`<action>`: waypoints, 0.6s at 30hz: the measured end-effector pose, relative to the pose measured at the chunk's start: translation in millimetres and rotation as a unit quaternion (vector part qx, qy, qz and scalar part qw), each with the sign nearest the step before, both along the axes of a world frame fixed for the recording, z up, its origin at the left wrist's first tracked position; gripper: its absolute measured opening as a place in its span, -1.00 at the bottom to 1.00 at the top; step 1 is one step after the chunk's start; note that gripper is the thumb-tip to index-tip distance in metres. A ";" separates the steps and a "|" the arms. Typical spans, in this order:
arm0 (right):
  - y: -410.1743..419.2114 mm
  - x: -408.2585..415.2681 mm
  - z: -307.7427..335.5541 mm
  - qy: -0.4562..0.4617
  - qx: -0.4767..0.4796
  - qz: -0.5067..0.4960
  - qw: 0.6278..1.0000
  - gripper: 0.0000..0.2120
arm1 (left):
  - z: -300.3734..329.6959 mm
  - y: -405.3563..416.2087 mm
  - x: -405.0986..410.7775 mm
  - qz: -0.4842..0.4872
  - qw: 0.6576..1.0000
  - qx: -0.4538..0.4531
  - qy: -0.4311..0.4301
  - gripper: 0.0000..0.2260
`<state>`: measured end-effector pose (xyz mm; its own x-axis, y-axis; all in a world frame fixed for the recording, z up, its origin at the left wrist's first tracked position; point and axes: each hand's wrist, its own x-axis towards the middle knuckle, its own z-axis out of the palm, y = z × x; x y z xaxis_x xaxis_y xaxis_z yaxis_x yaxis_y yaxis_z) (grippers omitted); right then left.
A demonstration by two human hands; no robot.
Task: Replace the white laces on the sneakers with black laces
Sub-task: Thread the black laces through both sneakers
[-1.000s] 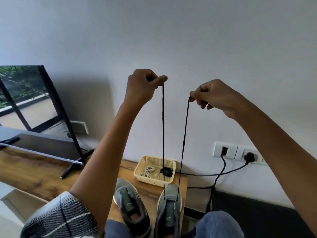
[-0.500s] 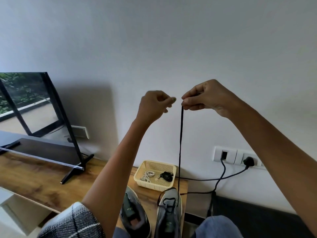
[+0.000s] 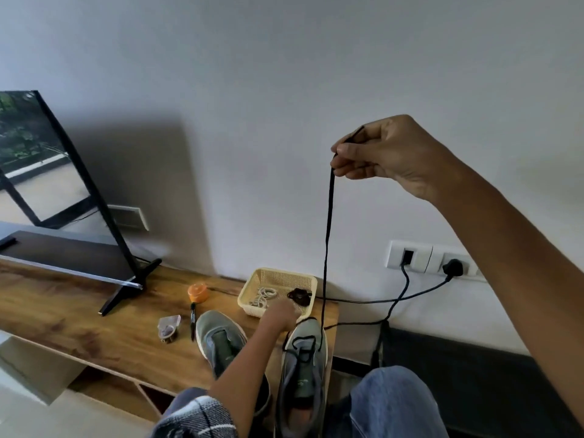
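Observation:
Two grey-green sneakers stand on the wooden shelf, a left one [image 3: 221, 339] without laces and a right one [image 3: 305, 358]. A black lace [image 3: 327, 245] runs from the right sneaker's lowest eyelets straight up to my right hand [image 3: 382, 156], which pinches both ends high in front of the wall. My left hand [image 3: 279, 316] is down by the right sneaker's toe, blurred, beside the basket; its fingers cannot be made out. A cream basket [image 3: 252, 287] holds coiled white laces [image 3: 264, 297] and a bundled black lace [image 3: 299, 295].
An orange tape roll [image 3: 198, 292], a black pen [image 3: 192, 320] and a small clear packet [image 3: 169, 327] lie on the wooden shelf [image 3: 79, 317]. A TV [image 3: 47, 172] stands at left. Black cables [image 3: 404, 298] run from a wall socket [image 3: 426, 260].
My left hand let go of its lace end and dropped to the right sneaker's toe. My right hand now holds both ends together. The view tilted down, showing more of the shelf.

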<state>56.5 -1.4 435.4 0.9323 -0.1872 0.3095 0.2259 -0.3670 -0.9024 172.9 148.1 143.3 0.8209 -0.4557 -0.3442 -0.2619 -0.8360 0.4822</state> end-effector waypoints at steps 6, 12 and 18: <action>-11.9 1.5 -6.3 -0.005 0.003 0.005 1.000 -0.87 | -68.7 5.2 -3.1 0.080 0.995 0.038 0.049 -0.72; -22.2 9.3 -12.4 -0.006 -0.005 0.001 1.000 -0.85 | -95.5 -7.8 1.3 0.050 0.988 0.036 -0.138 -0.73; -30.1 18.4 -26.3 0.005 -0.021 -0.009 1.000 -0.84 | -91.4 -45.9 16.4 -0.190 0.905 0.176 -0.338 -0.70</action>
